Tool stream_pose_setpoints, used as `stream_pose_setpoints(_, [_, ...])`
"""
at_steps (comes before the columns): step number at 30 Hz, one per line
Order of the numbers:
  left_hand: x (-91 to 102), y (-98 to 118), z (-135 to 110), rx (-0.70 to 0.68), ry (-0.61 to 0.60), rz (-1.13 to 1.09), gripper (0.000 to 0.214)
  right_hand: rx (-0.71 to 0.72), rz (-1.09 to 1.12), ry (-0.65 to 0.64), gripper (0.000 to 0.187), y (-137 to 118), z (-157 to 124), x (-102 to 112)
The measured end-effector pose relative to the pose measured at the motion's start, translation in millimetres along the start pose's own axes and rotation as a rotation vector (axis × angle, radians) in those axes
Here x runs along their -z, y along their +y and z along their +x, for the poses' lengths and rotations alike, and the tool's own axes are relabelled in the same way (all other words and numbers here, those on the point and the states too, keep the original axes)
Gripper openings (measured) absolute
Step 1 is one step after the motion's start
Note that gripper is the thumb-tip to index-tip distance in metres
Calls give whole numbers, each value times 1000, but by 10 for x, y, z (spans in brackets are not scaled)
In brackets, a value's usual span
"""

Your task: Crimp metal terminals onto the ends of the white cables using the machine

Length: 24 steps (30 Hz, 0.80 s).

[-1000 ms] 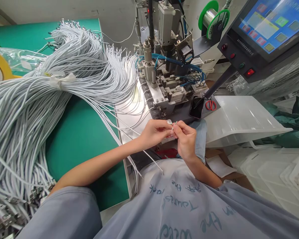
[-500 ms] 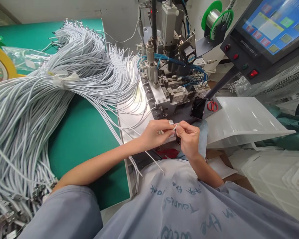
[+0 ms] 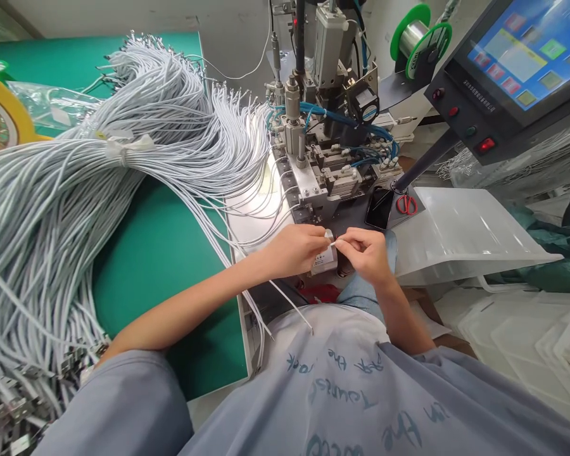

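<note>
In front of the machine (image 3: 320,171), both hands meet over my lap. My left hand (image 3: 300,249) is closed in a pinch on a white cable (image 3: 332,243), a short piece of which shows between the hands. My right hand (image 3: 365,251) pinches the tip of the same cable between thumb and forefinger; the very end is hidden by the fingers. A bundle of white cables (image 3: 171,168), tied with a white band (image 3: 130,147), lies to the left, and several of its ends reach the machine's front edge.
A green mat (image 3: 166,266) covers the table at left. On the right are a black phone (image 3: 379,208), red scissors (image 3: 406,204), a translucent plastic tray (image 3: 479,221) and a touch screen (image 3: 527,57). A solder wire spool (image 3: 415,38) stands behind.
The left hand has turned knuckles-up, and the right hand has shifted slightly right with its fingers curled closer. The label on the white box beneath now shows. The view has shifted slightly.
</note>
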<state>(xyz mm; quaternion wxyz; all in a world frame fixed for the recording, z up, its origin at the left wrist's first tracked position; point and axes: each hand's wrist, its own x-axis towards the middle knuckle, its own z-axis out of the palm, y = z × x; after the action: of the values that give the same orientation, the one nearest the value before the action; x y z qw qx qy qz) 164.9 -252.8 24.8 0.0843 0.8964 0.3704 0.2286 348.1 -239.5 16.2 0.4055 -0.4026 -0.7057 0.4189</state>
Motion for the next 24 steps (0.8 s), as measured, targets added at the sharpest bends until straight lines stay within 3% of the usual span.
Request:
stream_pose_setpoints(5, [-54, 76, 16, 183, 172, -382, 22, -61, 189, 290, 18, 51, -116, -264])
stream_pose_setpoints(10, [-57, 130, 20, 257, 183, -491, 26, -77, 173, 324, 15, 71, -143, -287])
stream_pose_setpoints(13, [-62, 136, 20, 277, 184, -484, 30, 38, 5, 325, 21, 62, -98, -186])
stream_pose_setpoints(17, [-87, 135, 22, 277, 205, -483, 28, 258, -236, 291, 11, 58, -48, -84])
stream_pose_setpoints(19, [-102, 140, 24, 290, 241, -491, 27, 286, -289, 316, 7, 65, -48, -92])
stream_pose_setpoints(21, [-112, 148, 25, 317, 277, -505, 23, 230, -269, 372, 4, 72, -63, -142])
stream_pose_setpoints(24, [-119, 151, 19, 357, 297, -516, 16, 57, -54, 399, 9, 71, -84, -246])
